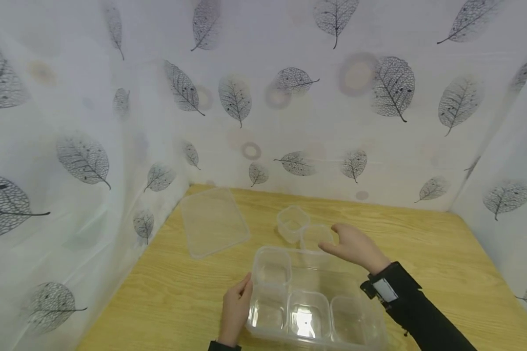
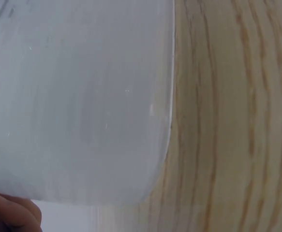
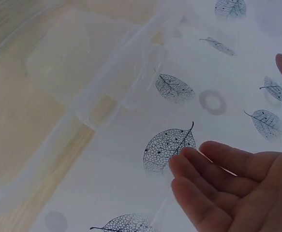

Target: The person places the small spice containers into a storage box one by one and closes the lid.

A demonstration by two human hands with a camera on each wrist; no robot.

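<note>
A large clear plastic box (image 1: 325,280) stands on the table with several small clear containers inside, one of them in its far left corner (image 1: 272,267). My left hand (image 1: 236,309) holds the box by its left side. In the left wrist view, curled fingers (image 2: 17,212) show beside the box's cloudy wall (image 2: 82,106). Just beyond the box are two small clear containers, one farther back (image 1: 293,222) and one nearer (image 1: 317,237). By the nearer one is my right hand (image 1: 355,246), thumb and fingers apart. Nothing lies between its fingers in the right wrist view.
A flat, clear, squarish lid (image 1: 215,222) lies at the back left of the wooden table (image 1: 171,297). White curtains (image 1: 263,131) printed with dark leaves enclose the table at the back and both sides.
</note>
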